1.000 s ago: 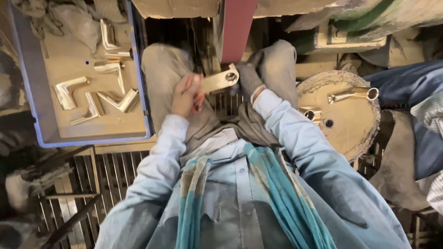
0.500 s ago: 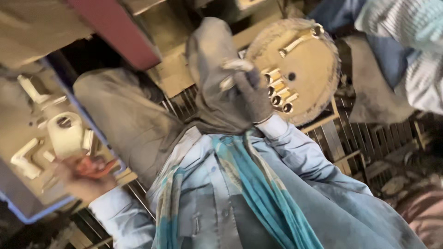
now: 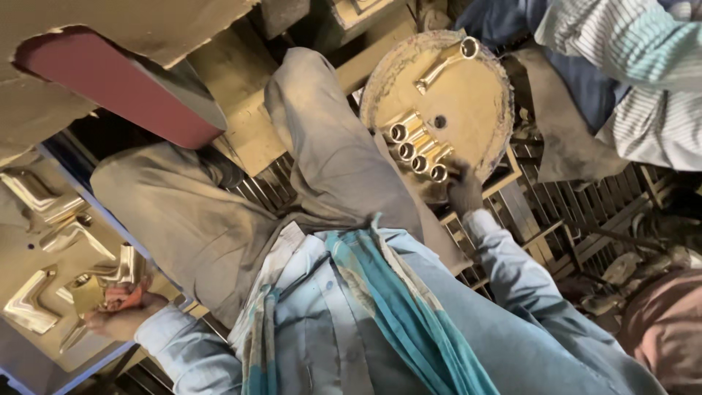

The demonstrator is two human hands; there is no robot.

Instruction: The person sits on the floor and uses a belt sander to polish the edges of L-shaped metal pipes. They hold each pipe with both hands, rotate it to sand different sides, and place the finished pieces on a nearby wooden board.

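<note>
Looking down over my own lap, I see my left hand (image 3: 121, 311) at the lower left, inside the blue-rimmed tray (image 3: 88, 366). Its fingers are curled around a bent brass piece (image 3: 86, 296), gripping it just above the tray floor. More bent brass pieces (image 3: 33, 303) lie loose around it in the same tray, some touching each other.

My right hand (image 3: 464, 194), in a dark glove, reaches out to the round dusty stool top (image 3: 479, 110) beyond my right knee. It rests at the near edge of that disc, right at the end of a row of short brass tubes (image 3: 417, 150) that lie side by side, touching. I cannot tell whether its fingers are closed on the last tube or only laid against it. One longer brass handle (image 3: 442, 64) lies apart from the row, near the far edge of the disc.

A red belt (image 3: 124, 91) slants across the upper left above my knees. Another person's striped sleeve (image 3: 621, 66) shows at the upper right, well clear of my hands.
</note>
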